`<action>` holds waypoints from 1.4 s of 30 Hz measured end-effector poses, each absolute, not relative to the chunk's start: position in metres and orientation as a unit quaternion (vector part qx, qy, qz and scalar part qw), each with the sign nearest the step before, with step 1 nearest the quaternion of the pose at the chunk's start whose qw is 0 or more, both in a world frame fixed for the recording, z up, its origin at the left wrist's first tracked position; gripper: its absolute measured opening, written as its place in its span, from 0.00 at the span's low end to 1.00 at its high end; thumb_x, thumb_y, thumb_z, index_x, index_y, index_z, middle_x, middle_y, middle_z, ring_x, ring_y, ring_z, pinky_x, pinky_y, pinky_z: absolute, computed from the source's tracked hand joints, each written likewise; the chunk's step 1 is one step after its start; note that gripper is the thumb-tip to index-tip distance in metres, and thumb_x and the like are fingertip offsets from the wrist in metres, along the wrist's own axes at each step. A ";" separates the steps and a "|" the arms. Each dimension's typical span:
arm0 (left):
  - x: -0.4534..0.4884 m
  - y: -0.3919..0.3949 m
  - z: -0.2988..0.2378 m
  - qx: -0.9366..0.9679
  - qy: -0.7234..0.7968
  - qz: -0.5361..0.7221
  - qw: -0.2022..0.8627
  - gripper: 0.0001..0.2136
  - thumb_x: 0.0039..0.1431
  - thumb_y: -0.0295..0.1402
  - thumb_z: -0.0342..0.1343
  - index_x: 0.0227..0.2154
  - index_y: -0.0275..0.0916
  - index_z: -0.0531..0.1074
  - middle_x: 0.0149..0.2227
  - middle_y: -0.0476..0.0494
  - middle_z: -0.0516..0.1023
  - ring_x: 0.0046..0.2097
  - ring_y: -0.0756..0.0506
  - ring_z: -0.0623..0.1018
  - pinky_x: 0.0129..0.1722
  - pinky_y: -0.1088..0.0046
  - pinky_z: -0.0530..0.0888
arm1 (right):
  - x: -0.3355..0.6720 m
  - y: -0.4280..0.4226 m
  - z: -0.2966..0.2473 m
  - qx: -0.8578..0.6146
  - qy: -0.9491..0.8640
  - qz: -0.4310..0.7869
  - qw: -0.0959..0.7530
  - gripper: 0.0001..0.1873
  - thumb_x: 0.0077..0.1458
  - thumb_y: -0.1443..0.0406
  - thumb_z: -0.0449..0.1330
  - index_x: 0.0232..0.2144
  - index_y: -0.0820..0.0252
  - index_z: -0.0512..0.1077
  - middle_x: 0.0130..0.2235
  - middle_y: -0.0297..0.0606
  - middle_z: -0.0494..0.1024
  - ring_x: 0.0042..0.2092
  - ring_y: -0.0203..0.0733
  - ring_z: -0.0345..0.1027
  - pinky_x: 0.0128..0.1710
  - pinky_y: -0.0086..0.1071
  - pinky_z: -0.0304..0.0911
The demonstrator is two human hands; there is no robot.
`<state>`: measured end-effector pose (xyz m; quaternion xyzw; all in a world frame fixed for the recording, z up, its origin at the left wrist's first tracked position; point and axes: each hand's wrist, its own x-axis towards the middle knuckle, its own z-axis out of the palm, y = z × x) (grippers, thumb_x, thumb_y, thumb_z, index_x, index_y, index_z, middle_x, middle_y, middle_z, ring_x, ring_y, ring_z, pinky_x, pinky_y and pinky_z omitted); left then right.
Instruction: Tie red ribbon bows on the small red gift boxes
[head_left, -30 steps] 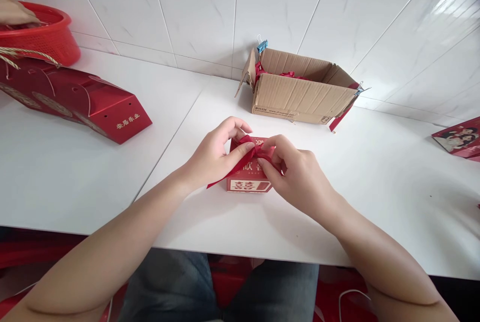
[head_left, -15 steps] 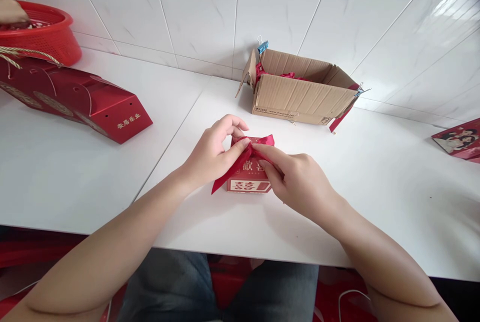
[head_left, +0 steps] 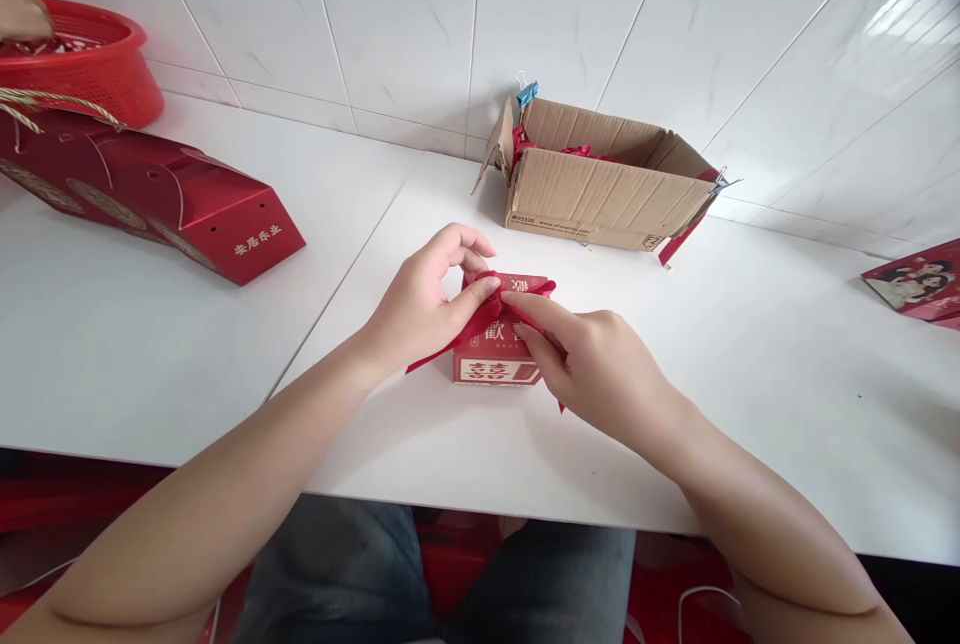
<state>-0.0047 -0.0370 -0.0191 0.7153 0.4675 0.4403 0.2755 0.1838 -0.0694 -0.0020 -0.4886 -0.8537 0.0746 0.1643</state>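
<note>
In front of you: shiny white wall (head_left: 390, 24), big tiles, thin grey streaks like marble. Shorter bottom row of tiles sits right behind white surface (head_left: 765, 374). Thin dark seam (head_left: 335, 294) runs slanted across surface, left of middle. Bright stripy shine (head_left: 915, 9) on wall, high up on your right. Soft grey shadows on surface. Under front edge, you see red shapes (head_left: 67, 499), too hidden to name.

1 head-worn camera looked forward and down from the near side of the white table (head_left: 750, 354), fairly close above the left hand (head_left: 420, 299) and right hand (head_left: 600, 364), facing the far tiled wall (head_left: 390, 14).
</note>
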 end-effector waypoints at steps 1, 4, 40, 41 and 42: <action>-0.005 -0.037 -0.019 0.715 0.467 0.442 0.275 0.08 0.58 0.33 0.55 0.40 0.42 0.66 0.35 0.47 0.73 0.43 0.46 0.75 0.26 0.77 0.70 | 0.183 -0.070 -0.001 -0.490 -0.853 0.080 0.162 0.21 0.62 0.67 0.48 0.55 0.56 0.69 0.18 0.31 0.72 0.19 0.35 0.61 0.24 0.28 0.57; -0.005 -0.037 -0.019 0.716 0.465 0.445 0.270 0.08 0.57 0.33 0.56 0.40 0.42 0.66 0.36 0.46 0.73 0.43 0.45 0.75 0.24 0.78 0.69 | 0.182 -0.070 0.002 -0.496 -0.849 0.107 0.150 0.21 0.63 0.65 0.48 0.56 0.56 0.68 0.19 0.31 0.71 0.19 0.35 0.61 0.24 0.28 0.57; -0.005 -0.030 -0.024 0.771 0.405 0.455 0.187 0.12 0.59 0.26 0.51 0.29 0.43 0.79 0.32 0.47 0.76 0.37 0.47 0.75 0.39 0.68 0.72 | 0.199 -0.035 -0.005 -0.346 -0.883 0.101 0.301 0.13 0.61 0.70 0.52 0.44 0.58 0.73 0.39 0.41 0.78 0.40 0.40 0.71 0.39 0.35 0.69; -0.006 -0.030 -0.024 0.775 0.406 0.453 0.173 0.12 0.59 0.26 0.51 0.28 0.43 0.80 0.32 0.47 0.76 0.37 0.47 0.74 0.40 0.68 0.72 | 0.199 -0.034 -0.005 -0.339 -0.885 0.096 0.303 0.13 0.61 0.71 0.51 0.44 0.59 0.73 0.37 0.41 0.78 0.39 0.39 0.70 0.38 0.34 0.68; -0.006 -0.030 -0.024 0.779 0.408 0.450 0.157 0.13 0.59 0.25 0.51 0.28 0.44 0.80 0.32 0.47 0.76 0.37 0.47 0.74 0.40 0.67 0.72 | 0.199 -0.034 -0.005 -0.334 -0.888 0.094 0.302 0.14 0.62 0.71 0.51 0.44 0.59 0.74 0.37 0.41 0.77 0.37 0.39 0.70 0.37 0.33 0.68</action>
